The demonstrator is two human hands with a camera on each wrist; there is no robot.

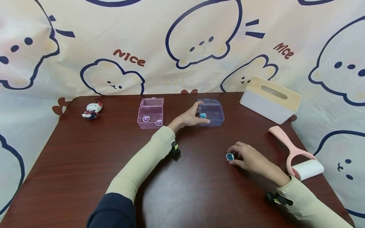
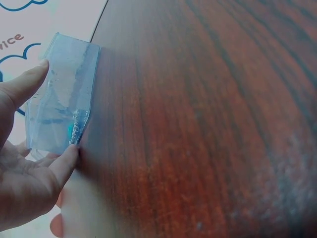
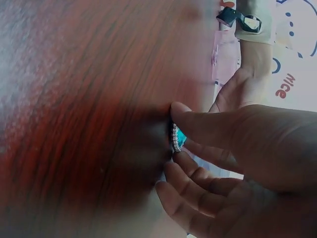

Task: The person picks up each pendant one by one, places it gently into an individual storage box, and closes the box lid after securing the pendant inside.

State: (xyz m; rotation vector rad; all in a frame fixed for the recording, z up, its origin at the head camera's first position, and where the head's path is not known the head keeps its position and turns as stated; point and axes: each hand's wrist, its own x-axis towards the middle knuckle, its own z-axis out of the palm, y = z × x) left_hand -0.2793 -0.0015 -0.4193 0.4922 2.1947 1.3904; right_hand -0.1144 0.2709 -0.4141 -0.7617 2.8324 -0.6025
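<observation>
At the back of the table, my left hand [image 1: 190, 116] holds a see-through blue plastic box [image 1: 214, 116] by its left side, thumb and fingers spread across it. The lid of this box stands raised at the back. Inside, near the hand, lies a blue gem with a sparkling rim [image 1: 203, 116]. My right hand [image 1: 251, 159] pinches a second blue gem [image 1: 229, 157], edged with small clear stones [image 3: 175, 139], between thumb and fingers, low over the table in front of the box. Its underside is hidden.
Left of the blue box stands an open pink box [image 1: 151, 111] with two purple gems [image 1: 146, 118] inside. A small cat figure [image 1: 92, 110] is at the far left. On the right are a white tissue box [image 1: 268, 102] with a wooden top and a pink lint roller [image 1: 291, 150].
</observation>
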